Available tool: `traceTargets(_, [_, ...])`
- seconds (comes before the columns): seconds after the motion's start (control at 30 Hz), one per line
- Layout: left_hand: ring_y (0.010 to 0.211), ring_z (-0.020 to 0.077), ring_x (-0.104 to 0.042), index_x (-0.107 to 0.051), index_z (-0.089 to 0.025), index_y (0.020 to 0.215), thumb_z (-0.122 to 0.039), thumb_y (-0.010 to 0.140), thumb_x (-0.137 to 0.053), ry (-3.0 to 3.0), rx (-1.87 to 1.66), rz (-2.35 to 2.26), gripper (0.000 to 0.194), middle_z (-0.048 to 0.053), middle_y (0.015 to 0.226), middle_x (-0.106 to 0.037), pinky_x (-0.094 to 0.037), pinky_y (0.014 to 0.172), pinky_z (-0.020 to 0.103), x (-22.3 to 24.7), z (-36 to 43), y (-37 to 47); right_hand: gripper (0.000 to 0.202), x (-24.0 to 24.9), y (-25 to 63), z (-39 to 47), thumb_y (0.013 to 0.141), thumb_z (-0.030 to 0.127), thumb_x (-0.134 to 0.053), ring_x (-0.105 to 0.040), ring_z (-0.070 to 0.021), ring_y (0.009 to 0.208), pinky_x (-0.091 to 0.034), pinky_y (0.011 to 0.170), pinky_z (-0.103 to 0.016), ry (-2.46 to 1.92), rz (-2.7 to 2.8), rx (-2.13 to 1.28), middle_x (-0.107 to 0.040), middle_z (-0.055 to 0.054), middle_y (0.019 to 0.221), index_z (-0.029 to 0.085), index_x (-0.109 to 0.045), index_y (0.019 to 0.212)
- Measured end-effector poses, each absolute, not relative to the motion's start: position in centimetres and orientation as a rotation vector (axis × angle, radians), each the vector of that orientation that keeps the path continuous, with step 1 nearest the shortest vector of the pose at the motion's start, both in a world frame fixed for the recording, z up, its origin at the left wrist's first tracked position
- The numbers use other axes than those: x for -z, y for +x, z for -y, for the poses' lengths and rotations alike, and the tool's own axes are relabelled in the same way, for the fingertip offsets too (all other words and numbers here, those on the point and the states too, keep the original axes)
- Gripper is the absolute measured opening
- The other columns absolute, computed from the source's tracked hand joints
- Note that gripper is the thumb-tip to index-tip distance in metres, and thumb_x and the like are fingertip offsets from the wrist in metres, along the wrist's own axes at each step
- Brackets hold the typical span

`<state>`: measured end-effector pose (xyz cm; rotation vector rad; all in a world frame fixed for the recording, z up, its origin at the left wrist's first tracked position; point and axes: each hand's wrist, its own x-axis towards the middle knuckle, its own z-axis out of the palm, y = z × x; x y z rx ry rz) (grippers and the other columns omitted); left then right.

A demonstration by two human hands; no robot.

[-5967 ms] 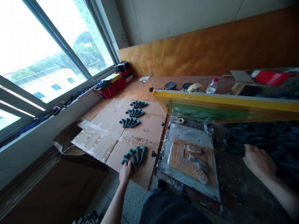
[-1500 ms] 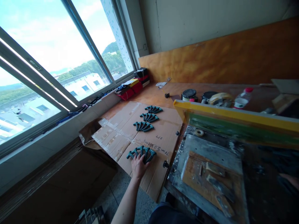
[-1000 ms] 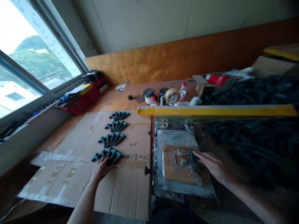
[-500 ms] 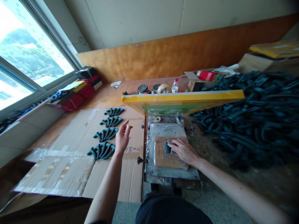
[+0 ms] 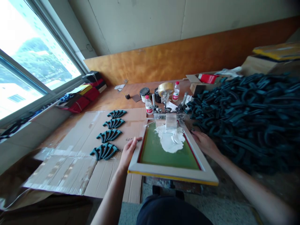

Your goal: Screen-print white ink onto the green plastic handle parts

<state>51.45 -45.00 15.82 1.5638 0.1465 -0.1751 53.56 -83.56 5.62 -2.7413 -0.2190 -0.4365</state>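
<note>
A framed green screen lies lowered over the work plate, hiding the plate and whatever is on it. White paste is spread on the screen's upper half, with a squeegee standing at its far end. My left hand grips the frame's left side, fingers closed against the edge. My right hand is at the frame's right side, its fingers closed on that edge. Four groups of dark green curved pieces lie in a column left of my left hand.
Flattened cardboard covers the left of the table. A large heap of dark green pieces fills the right. Behind the screen are bottles, a jar and a tape roll. Red boxes sit by the window.
The raised screen has come down flat, covering the plate and the small green piece on it. My right hand has left that piece for the frame's right edge; my left hand has moved onto its left edge.
</note>
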Motion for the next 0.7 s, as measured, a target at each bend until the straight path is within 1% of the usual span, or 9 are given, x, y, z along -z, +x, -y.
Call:
traceTargets(0.07, [0.073, 0.0165, -0.063, -0.059, -0.016, 0.128, -0.059, 0.071, -0.068, 1.574, 0.263, -0.201, 0.072, 0.003, 0.080, -0.069, -0.048, 0.063, 0.024, -12.3, 44.7, 50.3, 0.048, -7.7, 54.7, 83.0, 0.096, 0.045, -0.037, -0.057, -0.0291, 0.111, -0.046, 0.094, -0.044, -2.706, 0.220, 0.538, -0.061, -0.015, 0.122, 0.015, -0.054, 0.129])
traceTargets(0.13, [0.060, 0.0130, -0.057, -0.044, -0.017, 0.141, -0.060, 0.066, -0.071, 1.572, 0.279, -0.246, 0.091, -0.002, 0.069, -0.064, -0.044, 0.054, 0.022, -8.6, 44.8, 50.0, 0.055, -10.0, 55.8, 80.5, 0.089, 0.044, -0.053, -0.050, -0.0300, 0.120, -0.043, 0.098, -0.042, -2.710, 0.316, 0.620, -0.050, -0.016, 0.135, 0.015, -0.046, 0.135])
traceTargets(0.2, [0.053, 0.0100, -0.051, -0.038, -0.015, 0.144, -0.061, 0.065, -0.070, 1.604, 0.261, -0.279, 0.097, -0.005, 0.063, -0.058, -0.039, 0.050, 0.020, -5.4, 45.1, 50.3, 0.056, -11.8, 56.8, 77.4, 0.082, 0.037, -0.065, -0.049, -0.0305, 0.118, -0.043, 0.096, -0.040, -2.786, 0.440, 0.559, -0.051, -0.017, 0.132, 0.014, -0.048, 0.131])
traceTargets(0.3, [0.053, 0.0090, -0.048, -0.041, -0.015, 0.142, -0.060, 0.069, -0.067, 1.675, 0.255, -0.289, 0.090, -0.005, 0.064, -0.057, -0.037, 0.050, 0.020, -2.8, 45.1, 50.8, 0.028, -12.5, 57.0, 73.8, 0.079, 0.023, -0.067, -0.058, -0.0244, 0.095, -0.046, 0.081, -0.032, -2.915, 0.506, 0.218, -0.064, -0.011, 0.102, 0.017, -0.059, 0.105])
traceTargets(0.33, [0.054, 0.0091, -0.048, -0.042, -0.015, 0.141, -0.059, 0.071, -0.065, 1.695, 0.262, -0.282, 0.086, -0.004, 0.064, -0.057, -0.037, 0.050, 0.020, -2.5, 45.1, 50.9, 0.018, -12.2, 56.5, 73.2, 0.080, 0.020, -0.065, -0.058, -0.0223, 0.089, -0.046, 0.077, -0.029, -2.932, 0.507, 0.120, -0.064, -0.009, 0.093, 0.018, -0.060, 0.097])
traceTargets(0.4, [0.055, 0.0094, -0.049, -0.044, -0.015, 0.140, -0.057, 0.074, -0.064, 1.725, 0.277, -0.267, 0.081, -0.004, 0.065, -0.057, -0.037, 0.051, 0.020, -2.4, 44.9, 50.9, 0.007, -11.2, 54.9, 72.9, 0.082, 0.014, -0.059, -0.058, -0.0206, 0.085, -0.044, 0.074, -0.028, -2.923, 0.547, 0.048, -0.064, -0.007, 0.087, 0.018, -0.060, 0.088])
traceTargets(0.53, [0.056, 0.0105, -0.051, -0.047, -0.018, 0.138, -0.055, 0.076, -0.062, 1.776, 0.284, -0.271, 0.073, -0.004, 0.065, -0.058, -0.038, 0.052, 0.021, -3.1, 44.7, 50.7, 0.022, -10.3, 51.1, 74.2, 0.081, 0.002, -0.045, -0.056, -0.0205, 0.087, -0.042, 0.076, -0.030, -2.744, 0.946, 0.084, -0.063, -0.007, 0.085, 0.017, -0.061, 0.084])
traceTargets(0.63, [0.057, 0.0115, -0.054, -0.049, -0.019, 0.136, -0.054, 0.076, -0.062, 1.788, 0.286, -0.282, 0.071, -0.003, 0.067, -0.060, -0.039, 0.052, 0.021, -3.2, 44.7, 50.6, 0.021, -11.2, 50.5, 74.9, 0.079, 0.003, -0.048, -0.055, -0.0191, 0.081, -0.041, 0.071, -0.029, -2.611, 1.158, -0.019, -0.062, -0.004, 0.080, 0.019, -0.061, 0.081])
traceTargets(0.7, [0.057, 0.0117, -0.054, -0.050, -0.018, 0.135, -0.055, 0.075, -0.063, 1.773, 0.286, -0.281, 0.071, -0.003, 0.067, -0.061, -0.040, 0.052, 0.021, -3.1, 44.8, 50.7, 0.017, -11.5, 50.9, 74.8, 0.077, 0.005, -0.051, -0.054, -0.0188, 0.078, -0.041, 0.068, -0.029, -2.610, 1.123, -0.021, -0.061, -0.003, 0.076, 0.020, -0.060, 0.077])
